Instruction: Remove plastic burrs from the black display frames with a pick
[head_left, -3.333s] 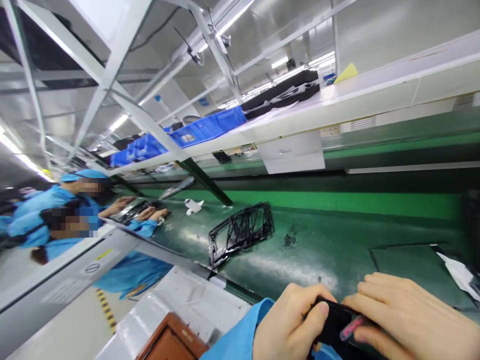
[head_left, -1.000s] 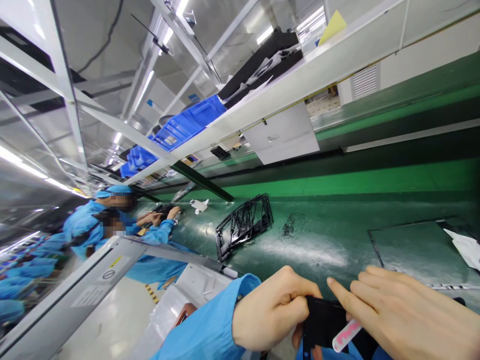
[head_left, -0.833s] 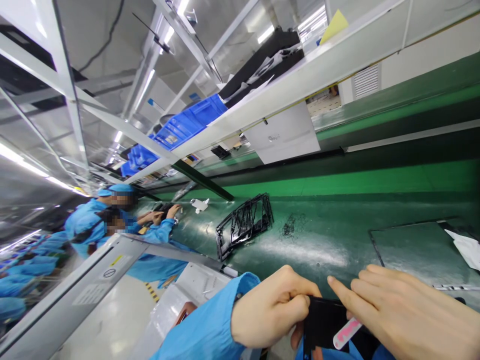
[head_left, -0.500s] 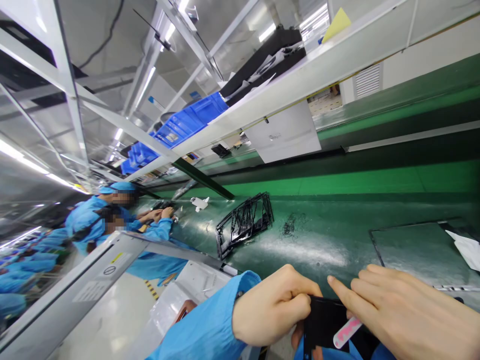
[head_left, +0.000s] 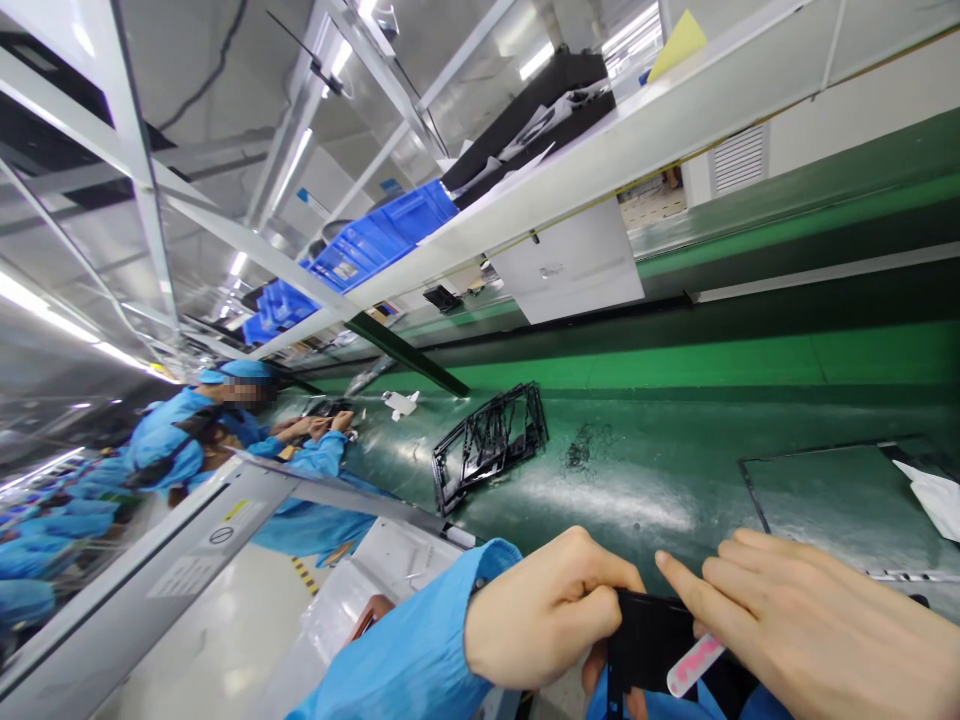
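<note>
My left hand (head_left: 559, 612) is closed on the edge of a black plastic frame (head_left: 651, 635), thumb on top and fingers curled beneath. The frame sits low in the view and its bottom part is cut off. My right hand (head_left: 814, 615) grips a flat, round-ended nail file (head_left: 694, 668), white with a pink pattern, whose tip lies over the black part. The right index finger stretches toward the frame's upper edge. My right palm hides the file's other end.
A stack of thin black frames (head_left: 491, 447) lies on the green bench (head_left: 600, 520), beside a tangle of black shavings (head_left: 579, 450). One frame (head_left: 752, 495) and a white sheet (head_left: 930, 495) lie at right. Co-workers in blue (head_left: 180, 430) sit left, beyond a grey metal post (head_left: 202, 550).
My hands, the frame and the file look almost unmoved. At left, the co-workers' heads and hands have shifted slightly.
</note>
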